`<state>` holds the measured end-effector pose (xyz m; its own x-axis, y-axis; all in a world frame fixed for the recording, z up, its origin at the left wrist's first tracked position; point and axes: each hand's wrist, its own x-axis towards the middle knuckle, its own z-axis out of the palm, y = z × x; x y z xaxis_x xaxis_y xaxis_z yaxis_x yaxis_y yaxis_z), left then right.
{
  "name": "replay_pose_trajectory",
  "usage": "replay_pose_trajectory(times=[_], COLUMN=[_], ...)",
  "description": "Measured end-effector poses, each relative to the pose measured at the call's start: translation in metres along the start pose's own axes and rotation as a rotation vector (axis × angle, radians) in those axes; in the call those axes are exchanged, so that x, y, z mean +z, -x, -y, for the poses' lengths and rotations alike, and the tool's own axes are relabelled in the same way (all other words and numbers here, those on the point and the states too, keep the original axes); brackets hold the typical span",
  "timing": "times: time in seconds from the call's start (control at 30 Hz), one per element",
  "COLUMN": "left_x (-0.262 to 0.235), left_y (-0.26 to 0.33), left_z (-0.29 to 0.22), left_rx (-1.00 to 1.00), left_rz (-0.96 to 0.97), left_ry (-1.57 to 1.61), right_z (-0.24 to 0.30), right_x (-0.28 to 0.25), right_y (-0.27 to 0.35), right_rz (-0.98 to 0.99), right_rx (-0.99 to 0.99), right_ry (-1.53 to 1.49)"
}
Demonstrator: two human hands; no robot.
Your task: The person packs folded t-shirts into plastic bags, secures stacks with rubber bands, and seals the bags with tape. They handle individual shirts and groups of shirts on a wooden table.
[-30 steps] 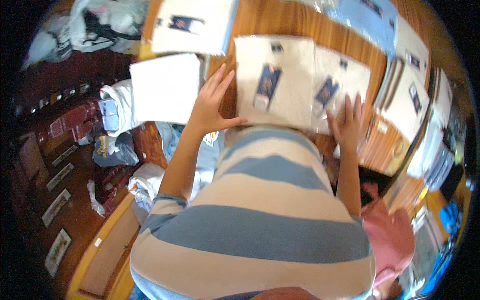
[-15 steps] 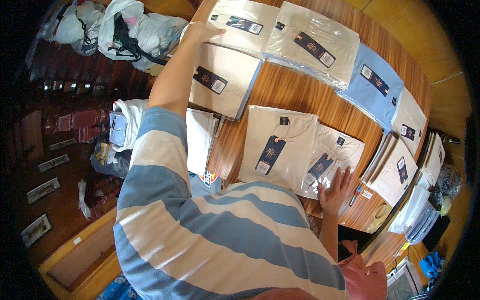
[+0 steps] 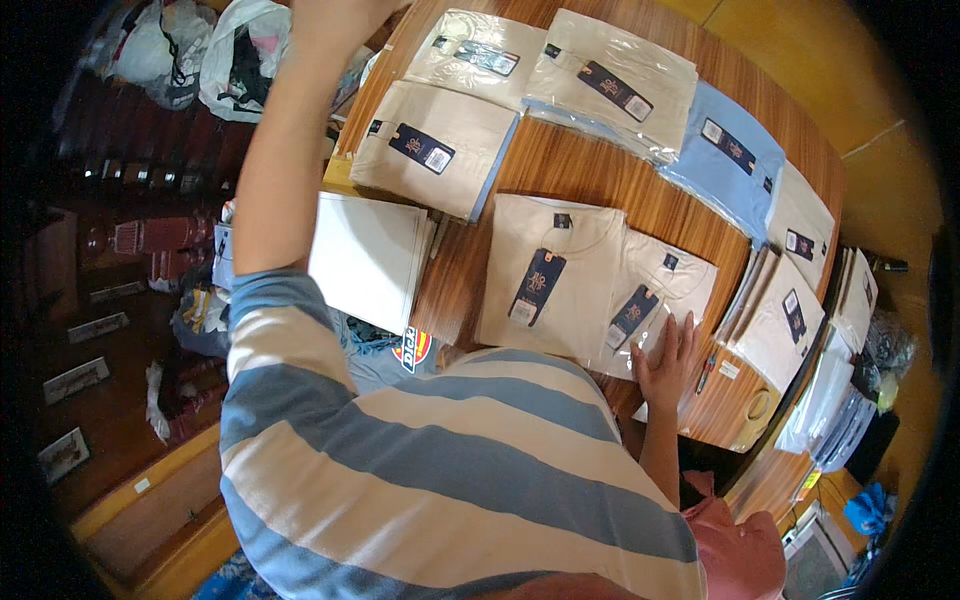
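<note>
My right hand (image 3: 668,362) rests with outstretched fingers on the lower corner of a cream folded shirt (image 3: 690,278) in a clear bag. Beside that one lies another cream folded shirt (image 3: 585,265) with a dark blue hang tag (image 3: 537,287). At the upper left, my left arm is stretched far out, and my left hand (image 3: 345,18) is partly cut off by the top edge, its fingers mostly out of sight. Nearest to it are a bagged cream shirt (image 3: 425,62) and a stack topped by a cream shirt (image 3: 400,185) at the table's left edge.
Along the table's far side are a bagged cream shirt stack (image 3: 650,75) and a blue shirt (image 3: 720,185). White sheets (image 3: 365,255) lie near my left arm. At right are folded shirts (image 3: 770,325), a pen (image 3: 706,375) and a tape roll (image 3: 760,405). Plastic bags (image 3: 245,60) sit beyond the left edge.
My left hand has moved up and left, away from the far-left bagged shirts, partly leaving the picture. My right hand stays on the bagged shirt. The view has shifted slightly.
</note>
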<state>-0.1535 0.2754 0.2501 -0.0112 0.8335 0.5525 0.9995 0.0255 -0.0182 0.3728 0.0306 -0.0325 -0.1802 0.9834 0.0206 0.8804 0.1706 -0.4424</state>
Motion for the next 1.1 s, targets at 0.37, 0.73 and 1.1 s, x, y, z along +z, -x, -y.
replay_pose_trajectory(times=[0.37, 0.73, 1.1], left_x=[-0.121, 0.065, 0.072], left_y=[0.097, 0.362, 0.402], left_z=[-0.107, -0.172, -0.134], left_rx=[0.200, -0.137, -0.078], left_rz=[-0.113, 0.407, 0.472], left_ry=[1.176, 0.529, 0.680], right_z=[0.111, -0.023, -0.013], right_x=[-0.042, 0.000, -0.043], right_y=[-0.017, 0.031, 0.022], right_rz=[-0.271, -0.098, -0.122], right_rx=[-0.154, 0.369, 0.336], right_ry=[-1.104, -0.683, -0.284])
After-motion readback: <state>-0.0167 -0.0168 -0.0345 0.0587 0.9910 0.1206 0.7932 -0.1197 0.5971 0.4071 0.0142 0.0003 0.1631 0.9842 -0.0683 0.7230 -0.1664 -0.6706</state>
